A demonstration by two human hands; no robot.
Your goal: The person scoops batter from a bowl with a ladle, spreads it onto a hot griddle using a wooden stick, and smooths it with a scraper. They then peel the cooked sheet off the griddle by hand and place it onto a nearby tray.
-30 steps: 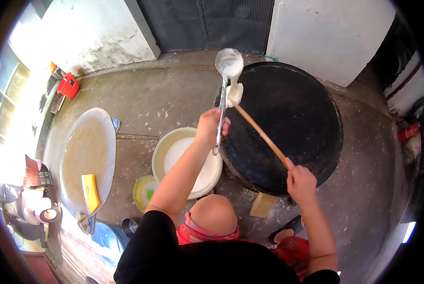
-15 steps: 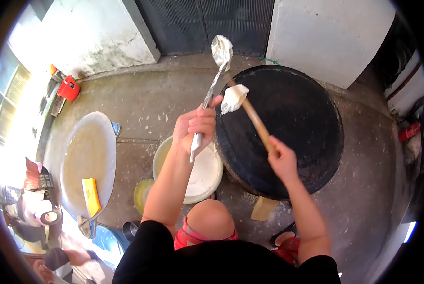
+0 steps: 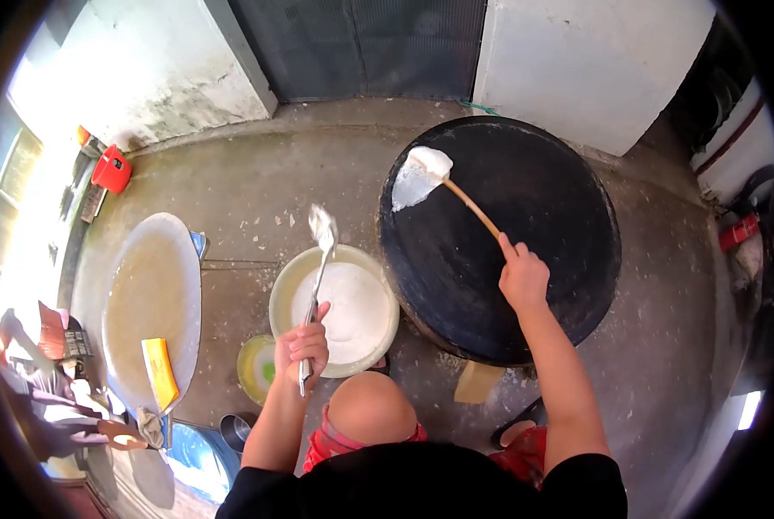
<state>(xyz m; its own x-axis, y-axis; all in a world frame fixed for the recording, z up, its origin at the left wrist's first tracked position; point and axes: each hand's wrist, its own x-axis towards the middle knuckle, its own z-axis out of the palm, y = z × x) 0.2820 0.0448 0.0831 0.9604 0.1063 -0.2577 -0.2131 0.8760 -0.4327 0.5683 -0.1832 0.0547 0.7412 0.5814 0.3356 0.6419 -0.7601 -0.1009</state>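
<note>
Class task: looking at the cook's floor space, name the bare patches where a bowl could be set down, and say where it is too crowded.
Bare concrete lies between the big tray and the batter bowl, behind the bowl toward the wall, and right of the griddle. It is crowded near the knee, where the left hand holds the ladle beside the small green bowl.

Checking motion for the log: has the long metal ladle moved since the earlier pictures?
Yes. The long metal ladle, in the left hand, has come back from the round black griddle to above the white batter bowl.
</note>
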